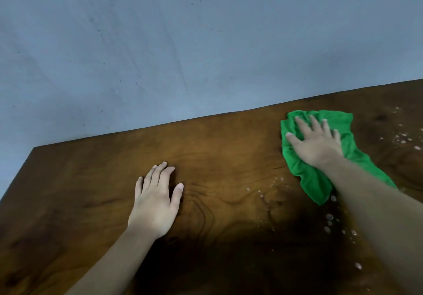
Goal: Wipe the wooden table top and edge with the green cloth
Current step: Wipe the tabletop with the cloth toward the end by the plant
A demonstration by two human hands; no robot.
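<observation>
The wooden table top (217, 157) is dark brown with a wavy grain and fills the lower half of the head view. A crumpled green cloth (315, 180) lies on it near the far edge at the right. My right hand (314, 140) presses flat on the cloth with fingers spread, covering its middle. My left hand (155, 199) rests palm down on bare wood to the left, holding nothing. Small white droplets or foam specks (329, 222) dot the wood beside my right forearm, and more specks (404, 138) lie to the right of the cloth.
A grey-blue wall (183, 43) rises directly behind the table's far edge (206, 117). The table's far left corner (34, 148) shows at the left. A dark shadow lies over the near middle of the wood.
</observation>
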